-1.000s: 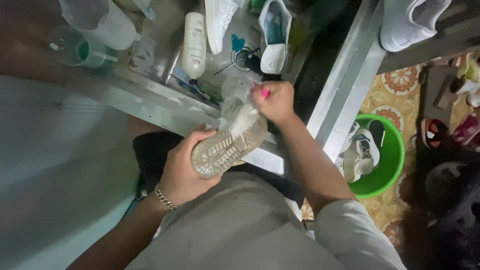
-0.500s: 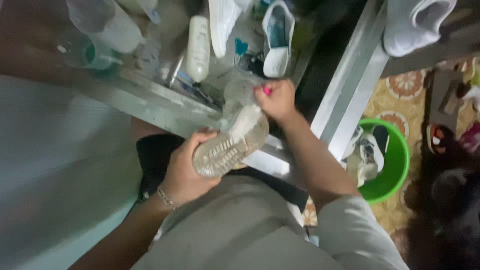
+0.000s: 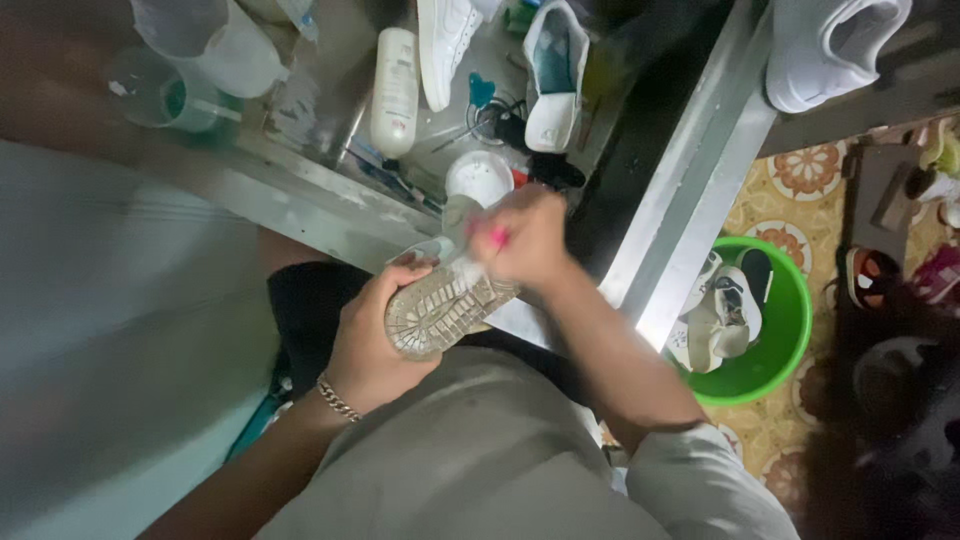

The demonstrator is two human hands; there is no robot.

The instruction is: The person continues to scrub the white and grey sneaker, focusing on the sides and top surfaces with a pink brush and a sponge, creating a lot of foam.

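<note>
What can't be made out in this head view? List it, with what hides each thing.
- Tool in the right hand: only a pink bit shows in the head view; fingers and motion blur hide the rest.
- Upper of the shoe held by the left hand: turned away, only the sole shows.
- Contents of the green basin: partly hidden behind the metal table edge.
- White shoe, top right: cut off by the frame edge.

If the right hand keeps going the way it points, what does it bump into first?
The right hand points up and left across the shoe. Going straight on, it would probably meet the small white round container on the metal bench first, though depth is hard to judge.
</note>
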